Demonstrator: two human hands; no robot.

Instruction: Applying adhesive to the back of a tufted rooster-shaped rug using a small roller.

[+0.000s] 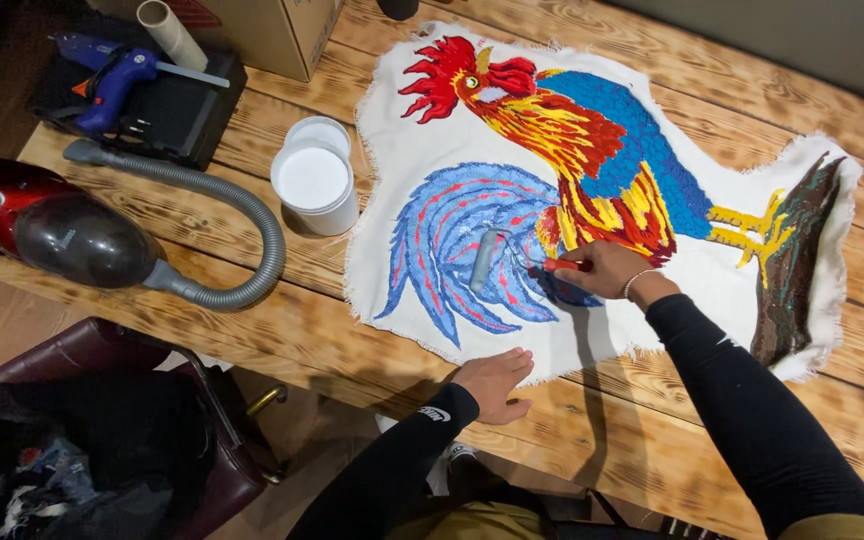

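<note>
A white cloth [392,130] bearing a colourful rooster picture lies flat on the wooden table [302,335]. My right hand [604,268] grips the red handle of a small paint roller [485,258], whose grey roller rests on the blue tail feathers. My left hand [493,383] lies flat, fingers together, pressing the cloth's near edge. Both arms wear black sleeves.
A white tub of white liquid [315,187] stands left of the cloth. Further left lie a red vacuum cleaner [47,225] with grey hose [242,215], a blue glue gun [117,80] on a black case, and a cardboard box [272,30]. A dark chair [122,430] sits below.
</note>
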